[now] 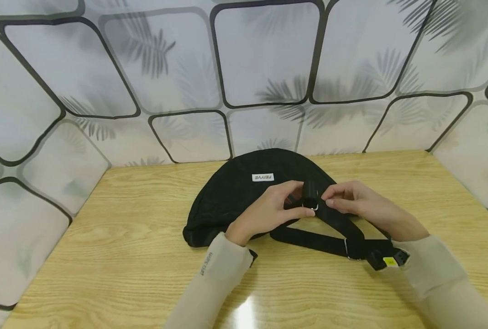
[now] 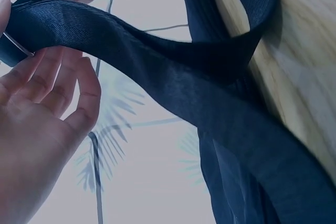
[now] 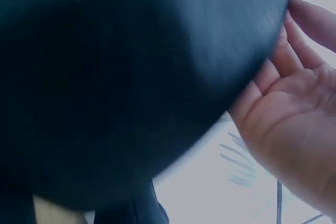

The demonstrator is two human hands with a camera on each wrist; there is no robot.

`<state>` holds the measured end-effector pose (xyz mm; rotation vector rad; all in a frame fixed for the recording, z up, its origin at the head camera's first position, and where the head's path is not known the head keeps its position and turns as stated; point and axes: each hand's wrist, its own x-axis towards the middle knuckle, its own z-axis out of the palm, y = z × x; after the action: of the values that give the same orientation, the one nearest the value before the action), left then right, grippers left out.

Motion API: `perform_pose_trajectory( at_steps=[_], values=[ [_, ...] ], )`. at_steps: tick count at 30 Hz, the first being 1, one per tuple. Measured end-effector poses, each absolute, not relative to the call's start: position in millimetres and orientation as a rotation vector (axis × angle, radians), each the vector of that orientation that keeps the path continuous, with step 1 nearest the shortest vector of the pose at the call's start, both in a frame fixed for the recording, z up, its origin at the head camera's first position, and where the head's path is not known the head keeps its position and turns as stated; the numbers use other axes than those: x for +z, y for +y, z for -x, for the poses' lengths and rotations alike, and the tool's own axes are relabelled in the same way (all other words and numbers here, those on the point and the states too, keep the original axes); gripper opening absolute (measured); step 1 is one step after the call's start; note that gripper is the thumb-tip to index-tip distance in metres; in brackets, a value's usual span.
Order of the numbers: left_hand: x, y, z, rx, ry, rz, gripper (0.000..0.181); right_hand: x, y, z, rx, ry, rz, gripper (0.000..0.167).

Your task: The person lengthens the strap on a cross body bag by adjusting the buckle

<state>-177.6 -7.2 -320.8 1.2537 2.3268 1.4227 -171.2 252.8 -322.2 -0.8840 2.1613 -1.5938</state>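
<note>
A black half-moon bag [image 1: 231, 196] with a white label [image 1: 263, 177] lies on the wooden table, its black webbing strap [image 1: 309, 240] looping out to the right. My left hand [image 1: 274, 205] pinches a folded-up part of that strap between thumb and fingers, beside a thin metal ring [image 1: 314, 208]. Close by on the right, my right hand [image 1: 359, 201] has thumb and fingertips together on the strap. The left wrist view shows the strap twisting away from the left hand [image 2: 47, 103]. Broad and blurred, the strap [image 3: 157, 77] hides some of the right fingertips in the right wrist view.
Below the right hand, a metal slider [image 1: 346, 249] sits on the strap. A small black device with a yellow sticker [image 1: 390, 262] is at the right cuff. Patterned cloth [image 1: 268, 59] rises behind the wooden table [image 1: 137, 256] and along both sides.
</note>
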Motion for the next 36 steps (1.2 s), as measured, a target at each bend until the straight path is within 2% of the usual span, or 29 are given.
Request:
perform_pose_trajectory(
  at_steps=[6, 14, 23, 29, 36],
  values=[
    [-320.5, -8.4, 178.0, 1.435, 2.332, -1.225, 0.039, -322.0, 256.1, 172.7, -1.565, 2.170, 0.954, 0.022],
    [-321.3, -5.3, 176.9, 1.422, 2.309, -1.228, 0.043, -321.3, 247.1, 169.3, -1.603, 2.249, 0.907, 0.012],
    [-319.7, -4.9, 175.4, 1.459, 2.288, -1.238, 0.042, -325.3, 244.0, 172.5, -1.664, 2.110, 1.016, 0.025],
    [-319.1, -7.2, 177.4, 1.434, 2.339, -1.235, 0.041, -324.4, 244.5, 166.8, -1.709, 2.233, 0.896, 0.020],
    [-321.8, -2.1, 175.7, 1.400, 2.298, -1.239, 0.038, -325.1, 239.3, 163.8, -1.893, 2.034, 0.881, 0.026]
  ],
)
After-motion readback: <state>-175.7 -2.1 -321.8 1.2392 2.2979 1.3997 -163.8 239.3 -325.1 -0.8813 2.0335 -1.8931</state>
